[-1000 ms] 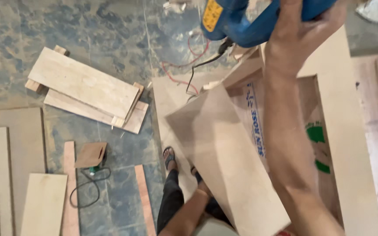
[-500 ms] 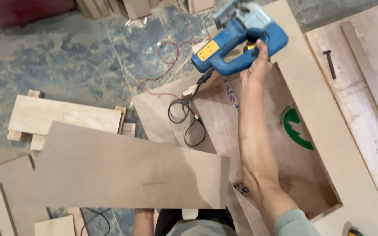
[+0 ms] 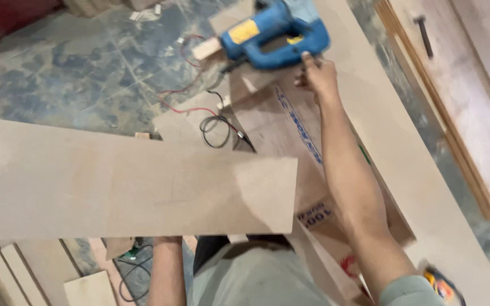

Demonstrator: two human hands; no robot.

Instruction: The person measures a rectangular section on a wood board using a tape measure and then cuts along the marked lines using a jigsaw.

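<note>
Cut panel swings clear as the saw is set down

The left hand now holds the plywood panel level; the right hand, fingers loosening, rests the blue jigsaw on the sheet.

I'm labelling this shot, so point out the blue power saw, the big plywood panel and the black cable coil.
blue power saw point(image 3: 276, 37), head view, on its body.
plywood panel point(image 3: 137, 187), head view, mid-face.
black cable coil point(image 3: 215, 124), head view, on the loop.

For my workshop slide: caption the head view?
Right hand touches blue jigsaw; large plywood panel covers left hand.
</note>
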